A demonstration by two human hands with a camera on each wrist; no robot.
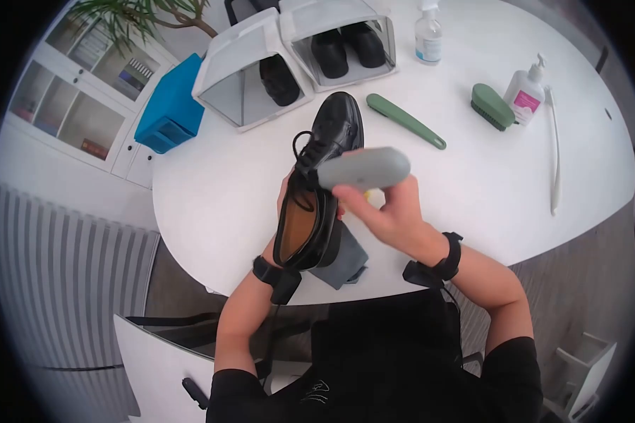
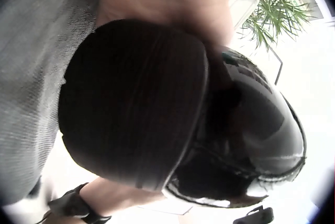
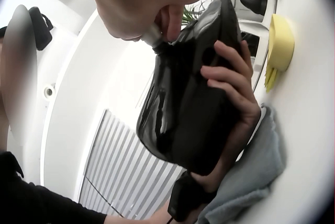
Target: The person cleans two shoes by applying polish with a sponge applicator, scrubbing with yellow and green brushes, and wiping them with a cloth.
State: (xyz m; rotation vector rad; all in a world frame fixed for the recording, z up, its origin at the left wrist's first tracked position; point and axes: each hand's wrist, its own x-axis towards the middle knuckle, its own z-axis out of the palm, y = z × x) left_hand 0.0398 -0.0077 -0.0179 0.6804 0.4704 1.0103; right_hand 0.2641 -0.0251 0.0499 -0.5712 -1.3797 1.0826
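A black lace-up leather shoe with a tan insole is held up, its toe pointing away from me and its laces loosely hanging. My left hand grips it from below, fingers spread along the sole side. In the left wrist view the dark heel fills the middle. My right hand holds a small brush by its smooth grey oval back. In the right wrist view its dark bristle end meets the shoe near the laces. A grey-blue cloth lies on the table under the heel.
Two white shoe boxes with black shoes stand at the back, beside a blue box. To the right lie a green handle-shaped tool, a green brush, a pump bottle, a spray bottle, a white stick. A yellow brush sits near the cloth.
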